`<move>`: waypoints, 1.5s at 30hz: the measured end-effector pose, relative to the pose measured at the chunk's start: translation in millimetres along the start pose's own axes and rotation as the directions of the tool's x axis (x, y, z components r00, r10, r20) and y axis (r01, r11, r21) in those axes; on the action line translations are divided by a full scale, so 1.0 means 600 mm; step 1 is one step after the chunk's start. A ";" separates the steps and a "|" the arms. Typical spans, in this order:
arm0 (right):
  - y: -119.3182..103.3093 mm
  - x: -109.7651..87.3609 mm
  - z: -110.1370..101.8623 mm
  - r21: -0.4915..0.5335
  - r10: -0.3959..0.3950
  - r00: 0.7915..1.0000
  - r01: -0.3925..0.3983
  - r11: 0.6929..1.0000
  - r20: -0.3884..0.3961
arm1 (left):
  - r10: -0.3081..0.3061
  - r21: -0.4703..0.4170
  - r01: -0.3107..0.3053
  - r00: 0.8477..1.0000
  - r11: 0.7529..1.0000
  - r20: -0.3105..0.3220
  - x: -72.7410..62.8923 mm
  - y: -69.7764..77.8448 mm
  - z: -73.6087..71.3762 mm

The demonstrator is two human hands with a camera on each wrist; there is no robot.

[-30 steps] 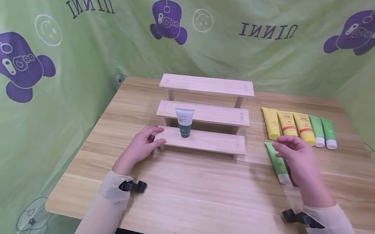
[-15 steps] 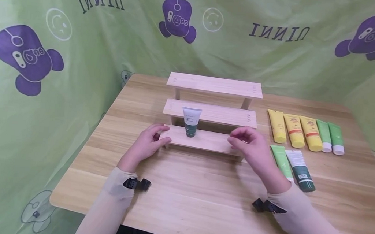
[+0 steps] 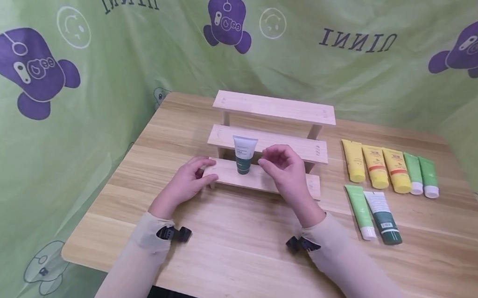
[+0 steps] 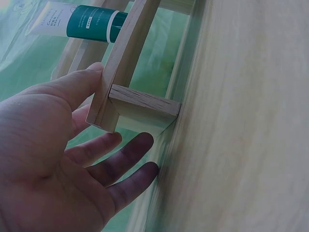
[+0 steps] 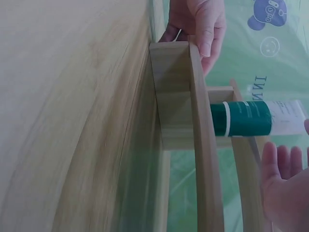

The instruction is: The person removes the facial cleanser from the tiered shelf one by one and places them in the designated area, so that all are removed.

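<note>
A three-tier wooden display stand stands on the table. A small white-and-green squeeze tube stands upright on its bottom tier, cap down. My left hand grips the left end of that tier; in the left wrist view the thumb lies on the board and the other fingers are around its end and below. My right hand is just right of the tube, over the bottom tier, fingers bent and holding nothing. In the right wrist view its fingers are beside the tube, with a gap.
To the right lie three yellow tubes and two green tubes in a row. A light green tube and a larger white-and-green tube lie in front of them. Printed green cloth hangs behind the table.
My right hand has moved left from above the tubes on the right to beside the standing tube. My left hand has stayed on the stand's end. The head view has shifted slightly.
</note>
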State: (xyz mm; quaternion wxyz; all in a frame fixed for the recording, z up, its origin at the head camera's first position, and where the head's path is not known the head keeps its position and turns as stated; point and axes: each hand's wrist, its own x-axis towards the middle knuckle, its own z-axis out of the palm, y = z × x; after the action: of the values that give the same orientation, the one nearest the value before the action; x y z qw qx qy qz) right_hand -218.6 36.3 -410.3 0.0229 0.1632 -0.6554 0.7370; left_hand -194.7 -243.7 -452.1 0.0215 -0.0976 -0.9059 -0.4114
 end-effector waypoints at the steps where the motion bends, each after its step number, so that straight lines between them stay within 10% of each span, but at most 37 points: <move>1: 0.003 0.003 0.005 0.008 -0.015 1.000 0.015 1.000 -0.006 | 0.000 -0.001 0.000 1.000 1.000 0.000 0.000 0.000 0.000; 23: 0.027 0.019 0.057 0.066 -0.135 0.984 0.143 0.987 -0.113 | 0.001 0.010 -0.001 1.000 1.000 -0.001 0.000 0.003 -0.001; 45: 0.007 0.004 0.028 -0.002 -0.129 0.975 0.130 0.991 -0.179 | 0.013 -0.008 -0.013 1.000 1.000 -0.001 0.002 -0.004 0.004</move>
State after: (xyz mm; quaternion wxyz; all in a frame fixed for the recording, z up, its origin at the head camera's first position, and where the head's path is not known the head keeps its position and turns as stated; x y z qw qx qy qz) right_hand -218.4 18.9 -412.5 0.1287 0.1388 -0.6351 0.7488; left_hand -196.1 -243.1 -455.2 0.0241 -0.1034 -0.9037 -0.4148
